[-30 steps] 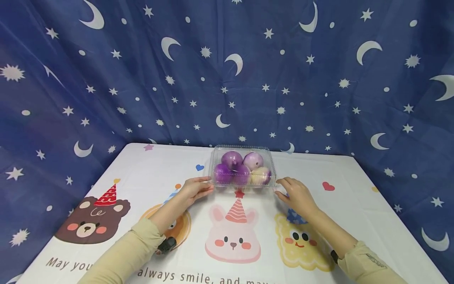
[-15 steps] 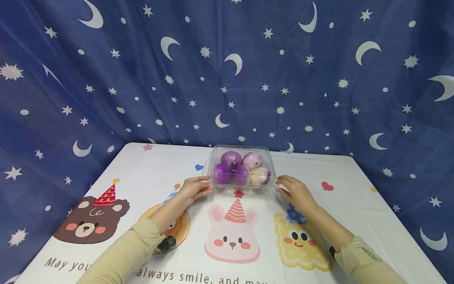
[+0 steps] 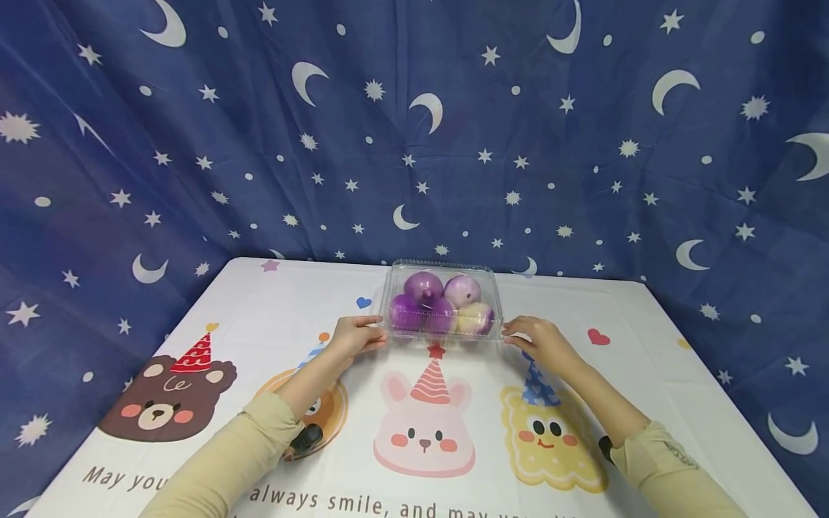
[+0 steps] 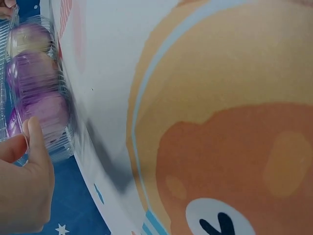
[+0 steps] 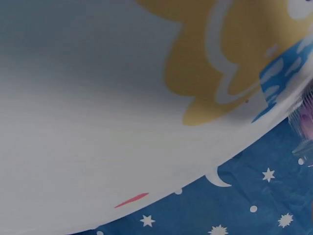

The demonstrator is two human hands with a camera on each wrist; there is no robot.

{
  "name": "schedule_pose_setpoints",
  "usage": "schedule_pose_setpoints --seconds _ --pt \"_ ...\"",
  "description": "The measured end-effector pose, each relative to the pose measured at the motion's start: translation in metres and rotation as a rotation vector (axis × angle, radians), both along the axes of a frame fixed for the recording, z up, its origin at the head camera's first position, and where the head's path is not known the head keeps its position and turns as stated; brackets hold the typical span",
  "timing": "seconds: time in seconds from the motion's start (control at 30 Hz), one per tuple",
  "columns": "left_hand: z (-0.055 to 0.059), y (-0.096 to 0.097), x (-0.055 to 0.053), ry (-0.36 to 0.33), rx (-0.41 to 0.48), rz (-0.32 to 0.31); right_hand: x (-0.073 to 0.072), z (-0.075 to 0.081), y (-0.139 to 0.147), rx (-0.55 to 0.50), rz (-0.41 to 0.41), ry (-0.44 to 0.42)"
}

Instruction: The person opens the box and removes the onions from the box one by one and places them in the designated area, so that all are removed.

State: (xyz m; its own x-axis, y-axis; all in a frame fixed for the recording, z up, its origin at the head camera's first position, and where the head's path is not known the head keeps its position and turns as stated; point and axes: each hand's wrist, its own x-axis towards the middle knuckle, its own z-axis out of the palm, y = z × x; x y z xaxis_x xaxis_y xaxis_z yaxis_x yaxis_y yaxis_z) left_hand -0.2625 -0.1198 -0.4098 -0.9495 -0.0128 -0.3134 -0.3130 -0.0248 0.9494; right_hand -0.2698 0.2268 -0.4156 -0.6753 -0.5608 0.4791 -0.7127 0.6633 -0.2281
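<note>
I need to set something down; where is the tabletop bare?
Free: over the printed rabbit, between the forearms; around the red heart, right; over the printed bear, left. Crowded: back middle, where left hand and right hand grip the clear box.

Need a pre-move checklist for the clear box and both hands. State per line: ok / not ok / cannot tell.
1. Left hand on clear box: ok, thumb and finger pinch its near left corner.
2. Right hand placed opposite: ok, fingers at the near right corner.
3. Round purple items inside: ok, all five under the plastic.
4. Box latched: cannot tell.
5. Base resting on tablecloth: cannot tell.
6. Right wrist view covers the grip: not ok, it's out of frame.
</note>
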Motion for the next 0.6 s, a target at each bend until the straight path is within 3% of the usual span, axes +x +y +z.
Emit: schedule_pose_setpoints --seconds 0.1,0.2,0.3,0.43,0.5,0.6 --pt "0.001 0.002 0.000 0.044 -0.012 0.032 -0.001 0.004 -0.002 0.069 0.015 0.070" --pt "0.000 0.004 0.002 0.131 -0.088 0.068 -0.001 0.007 -0.005 0.145 0.005 0.127" --pt "-0.004 0.004 0.007 0.279 -0.306 0.068 0.000 0.007 -0.006 0.198 -0.002 0.147" --pt "-0.009 0.005 0.015 0.539 -0.636 0.026 0.002 0.005 -0.005 0.224 0.007 0.157" --pt "-0.009 0.005 0.019 0.645 -0.736 0.001 0.002 0.004 -0.005 0.228 0.007 0.155" --pt "-0.010 0.005 0.026 0.750 -0.875 -0.059 0.002 0.003 -0.004 0.230 0.005 0.153"
